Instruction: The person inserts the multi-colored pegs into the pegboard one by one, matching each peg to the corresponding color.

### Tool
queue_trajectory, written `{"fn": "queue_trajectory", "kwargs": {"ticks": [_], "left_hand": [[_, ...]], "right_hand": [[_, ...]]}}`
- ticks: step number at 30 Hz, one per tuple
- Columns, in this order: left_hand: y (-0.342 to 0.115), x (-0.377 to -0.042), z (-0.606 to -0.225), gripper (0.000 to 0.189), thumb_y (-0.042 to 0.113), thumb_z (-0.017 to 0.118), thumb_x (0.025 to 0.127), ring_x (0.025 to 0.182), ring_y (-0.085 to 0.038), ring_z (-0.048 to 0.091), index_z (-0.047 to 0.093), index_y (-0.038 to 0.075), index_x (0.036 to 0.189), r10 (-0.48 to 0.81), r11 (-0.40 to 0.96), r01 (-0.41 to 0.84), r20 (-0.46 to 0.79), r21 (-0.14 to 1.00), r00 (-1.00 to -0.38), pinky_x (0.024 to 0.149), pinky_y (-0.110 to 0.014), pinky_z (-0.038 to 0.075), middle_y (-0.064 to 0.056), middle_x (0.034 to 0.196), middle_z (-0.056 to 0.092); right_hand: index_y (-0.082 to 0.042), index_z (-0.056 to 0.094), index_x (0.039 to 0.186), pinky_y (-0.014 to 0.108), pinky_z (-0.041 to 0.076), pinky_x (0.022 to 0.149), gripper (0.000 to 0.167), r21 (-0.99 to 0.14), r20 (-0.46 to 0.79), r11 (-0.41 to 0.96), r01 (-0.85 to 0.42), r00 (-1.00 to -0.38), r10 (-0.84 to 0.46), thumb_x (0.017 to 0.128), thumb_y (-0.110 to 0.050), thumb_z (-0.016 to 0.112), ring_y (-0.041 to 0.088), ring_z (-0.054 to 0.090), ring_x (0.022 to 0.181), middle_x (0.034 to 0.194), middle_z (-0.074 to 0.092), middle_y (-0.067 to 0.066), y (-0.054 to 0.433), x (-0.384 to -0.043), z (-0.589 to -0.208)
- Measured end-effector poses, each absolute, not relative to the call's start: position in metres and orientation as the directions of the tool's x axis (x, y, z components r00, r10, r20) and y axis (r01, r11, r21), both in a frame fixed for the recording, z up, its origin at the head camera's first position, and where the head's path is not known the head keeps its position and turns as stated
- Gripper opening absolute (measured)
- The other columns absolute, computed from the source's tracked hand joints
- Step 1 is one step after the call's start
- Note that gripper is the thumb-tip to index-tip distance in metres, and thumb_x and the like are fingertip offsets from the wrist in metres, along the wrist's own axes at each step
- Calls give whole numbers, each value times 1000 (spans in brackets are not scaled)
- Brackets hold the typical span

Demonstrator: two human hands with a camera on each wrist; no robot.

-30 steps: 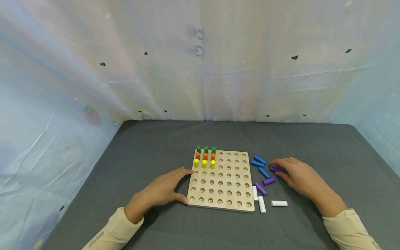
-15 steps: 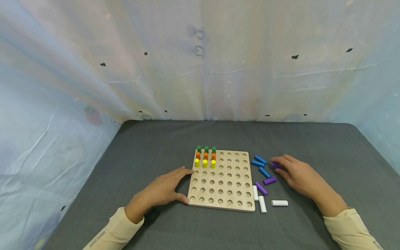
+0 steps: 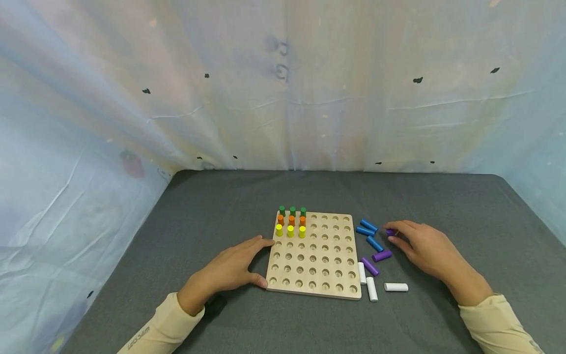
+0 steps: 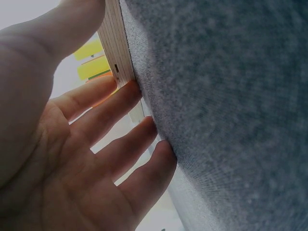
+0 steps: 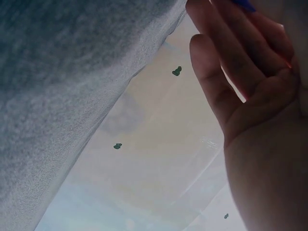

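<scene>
A wooden pegboard lies on the dark cloth with rows of green pegs, orange pegs and yellow pegs upright at its far left. My left hand touches the board's left side, thumb at the near corner and index finger farther up. Its fingers extend loosely along the board's edge in the left wrist view. To the right of the board, my right hand pinches a purple peg between thumb and fingers, which partly hide it.
Between board and right hand lie several blue pegs and two more purple pegs. White pegs lie nearer the front, one against the board's right edge. A pale curtain hangs behind the table.
My right hand has gripped the purple peg and turned it, so less of it shows between the fingers. My left hand keeps its place at the board.
</scene>
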State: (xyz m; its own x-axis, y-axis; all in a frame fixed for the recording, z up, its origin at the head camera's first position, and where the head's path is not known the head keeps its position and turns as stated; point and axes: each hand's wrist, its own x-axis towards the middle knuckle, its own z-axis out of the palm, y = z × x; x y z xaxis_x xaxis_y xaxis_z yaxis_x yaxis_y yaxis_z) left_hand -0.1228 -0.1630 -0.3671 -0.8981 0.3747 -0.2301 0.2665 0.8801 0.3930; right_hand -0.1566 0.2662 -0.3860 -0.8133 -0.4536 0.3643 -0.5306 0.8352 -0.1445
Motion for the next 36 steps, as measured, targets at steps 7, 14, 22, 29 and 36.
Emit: {"fn": "queue_trajectory", "kwargs": {"ticks": [7,14,22,29,36], "left_hand": [[-164,-124,-367,92,45,85,71,146,-33,39,42,29,151,385,876,279,-223,392,-896,110,-58,39,-12,160,36],[-164,-123,-366,92,44,85,72,147,-33,38,42,29,152,386,875,277,-225,398,-895,111,-58,38,-12,160,36],[-164,-124,-366,93,44,85,71,147,-33,38,42,29,152,387,873,277,-225,402,-894,110,-59,38,-12,160,36],[-164,-124,-365,93,43,86,71,147,-32,37,42,28,152,385,873,273,-225,405,-895,111,-58,38,-12,160,36],[-163,-124,-366,93,44,85,71,148,-32,36,42,29,152,384,874,270,-234,404,-893,112,-58,37,-12,161,35]], "right_hand": [[-12,72,112,49,56,74,26,-131,413,827,-547,-788,-457,87,-16,77,23,73,87,103,76,4,266,-158,-386],[-12,72,113,47,56,72,28,-166,466,821,-547,-777,-423,85,-16,78,21,71,85,102,76,5,262,-158,-384],[-15,72,115,49,56,76,29,-206,479,813,-545,-781,-402,86,-17,78,23,71,90,105,76,4,252,-153,-380],[-16,71,118,49,55,78,32,-232,498,797,-557,-772,-395,87,-18,77,24,71,94,107,75,4,243,-151,-375],[-16,71,116,40,53,71,34,-233,525,754,-614,-732,-434,84,-16,80,16,69,87,104,75,-2,226,-151,-367]]}}
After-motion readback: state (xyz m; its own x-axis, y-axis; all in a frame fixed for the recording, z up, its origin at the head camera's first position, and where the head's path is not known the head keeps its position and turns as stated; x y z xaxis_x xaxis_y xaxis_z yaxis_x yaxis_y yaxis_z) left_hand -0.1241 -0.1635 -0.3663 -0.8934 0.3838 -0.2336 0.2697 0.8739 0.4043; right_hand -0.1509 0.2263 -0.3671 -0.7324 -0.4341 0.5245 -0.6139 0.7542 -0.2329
